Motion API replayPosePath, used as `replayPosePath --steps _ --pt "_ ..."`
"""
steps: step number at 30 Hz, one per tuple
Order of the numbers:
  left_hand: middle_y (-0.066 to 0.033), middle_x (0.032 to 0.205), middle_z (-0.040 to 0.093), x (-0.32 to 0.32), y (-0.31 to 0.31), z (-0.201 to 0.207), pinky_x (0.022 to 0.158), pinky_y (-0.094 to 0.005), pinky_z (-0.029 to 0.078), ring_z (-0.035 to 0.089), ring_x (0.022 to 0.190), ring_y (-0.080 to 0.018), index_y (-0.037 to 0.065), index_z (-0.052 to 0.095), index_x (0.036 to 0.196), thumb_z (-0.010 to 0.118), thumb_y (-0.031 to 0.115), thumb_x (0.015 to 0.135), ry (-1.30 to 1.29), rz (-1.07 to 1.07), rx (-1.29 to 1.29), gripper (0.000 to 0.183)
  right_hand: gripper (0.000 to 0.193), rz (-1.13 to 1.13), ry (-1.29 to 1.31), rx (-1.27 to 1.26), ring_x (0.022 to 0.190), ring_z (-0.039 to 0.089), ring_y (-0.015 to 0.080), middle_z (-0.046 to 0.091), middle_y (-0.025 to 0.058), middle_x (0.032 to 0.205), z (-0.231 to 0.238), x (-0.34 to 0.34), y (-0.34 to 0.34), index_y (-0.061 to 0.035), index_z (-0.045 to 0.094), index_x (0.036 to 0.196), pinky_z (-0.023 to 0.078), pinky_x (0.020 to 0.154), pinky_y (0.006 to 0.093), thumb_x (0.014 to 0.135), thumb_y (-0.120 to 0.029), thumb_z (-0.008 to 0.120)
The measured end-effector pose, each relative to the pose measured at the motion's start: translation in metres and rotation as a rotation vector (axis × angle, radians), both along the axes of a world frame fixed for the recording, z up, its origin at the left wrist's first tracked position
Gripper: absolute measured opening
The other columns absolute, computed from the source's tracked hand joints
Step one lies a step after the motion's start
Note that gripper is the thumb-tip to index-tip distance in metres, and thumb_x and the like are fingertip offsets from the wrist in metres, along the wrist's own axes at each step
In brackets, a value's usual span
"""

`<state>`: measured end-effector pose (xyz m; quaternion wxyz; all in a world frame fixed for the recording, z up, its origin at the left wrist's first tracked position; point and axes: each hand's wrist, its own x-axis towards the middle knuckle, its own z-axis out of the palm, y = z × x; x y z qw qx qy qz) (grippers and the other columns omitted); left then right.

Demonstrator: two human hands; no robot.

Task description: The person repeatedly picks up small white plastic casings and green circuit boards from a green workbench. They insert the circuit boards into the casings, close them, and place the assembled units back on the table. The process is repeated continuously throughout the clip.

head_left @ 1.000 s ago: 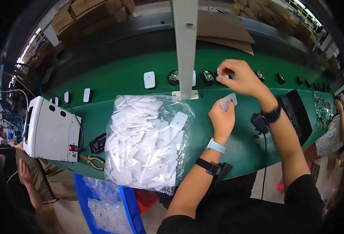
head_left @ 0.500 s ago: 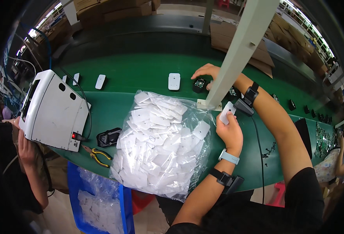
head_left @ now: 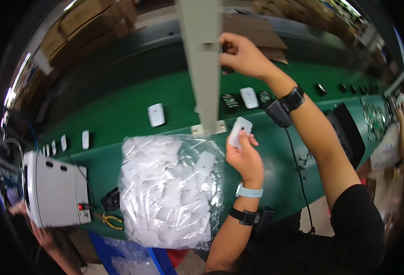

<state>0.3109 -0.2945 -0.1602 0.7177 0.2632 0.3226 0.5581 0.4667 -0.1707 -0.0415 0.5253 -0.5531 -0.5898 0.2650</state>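
Note:
My left hand (head_left: 245, 158), with a pale-blue watch at the wrist, pinches a thin white plastic cover (head_left: 242, 129) between thumb and fingers above the table. Farther off, my right hand (head_left: 245, 56) is curled over the green belt, its fingertips partly behind the upright post (head_left: 199, 59). Something small and black (head_left: 227, 70) shows under those fingers; the post hides most of it. Between the hands, a white-topped device (head_left: 249, 97) sits on the belt, flanked by a black housing with an exposed circuit board (head_left: 231, 101) and another open housing (head_left: 265, 97).
A clear bag of white covers (head_left: 165, 197) lies left of my left hand. Farther left are a white machine (head_left: 57, 190), yellow-handled pliers (head_left: 113, 222) and a person's arm (head_left: 50, 247). White-topped devices (head_left: 156, 114) stand along the belt. A black cable (head_left: 298, 183) crosses the table.
The view has swung right, shifting the bag, machine and post leftward. My right hand has gone from beside an open housing to farther across the belt. My left hand still holds the cover.

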Motion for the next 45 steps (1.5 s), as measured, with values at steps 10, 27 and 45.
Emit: replayPosePath --steps 10,27,45 --pt "-0.0146 0.091 0.067 0.01 -0.014 0.0 0.064 -0.028 0.049 0.059 0.07 -0.0152 -0.007 0.06 0.115 0.055 0.007 0.099 -0.061 -0.302 0.094 0.022 0.025 -0.16 0.919 0.03 0.069 0.051 0.011 0.057 0.0077 0.085 -0.063 0.016 -0.209 -0.0045 0.053 0.105 0.038 0.049 0.0231 0.084 -0.008 0.068" --pt "-0.0093 0.08 0.061 0.009 -0.025 0.006 0.056 -0.0267 0.039 0.054 0.068 -0.0147 -0.002 0.059 0.102 0.054 0.018 0.097 0.223 -0.446 0.184 0.021 0.029 -0.129 1.169 0.016 0.075 0.058 0.0127 0.061 0.0076 0.097 -0.085 0.006 -0.236 -0.0037 0.054 0.115 0.043 0.055 0.0259 0.09 -0.007 0.068" --pt "-0.017 0.118 0.062 0.01 -0.008 -0.01 0.091 -0.0389 0.047 0.059 0.099 -0.0269 -0.006 0.051 0.127 0.045 0.027 0.104 -0.267 -0.614 -0.102 0.04 0.038 -0.068 1.335 0.029 0.103 0.059 0.0154 0.06 0.0079 0.12 -0.097 0.01 -0.234 -0.0034 0.054 0.136 0.05 0.086 0.0311 0.098 -0.007 0.053"
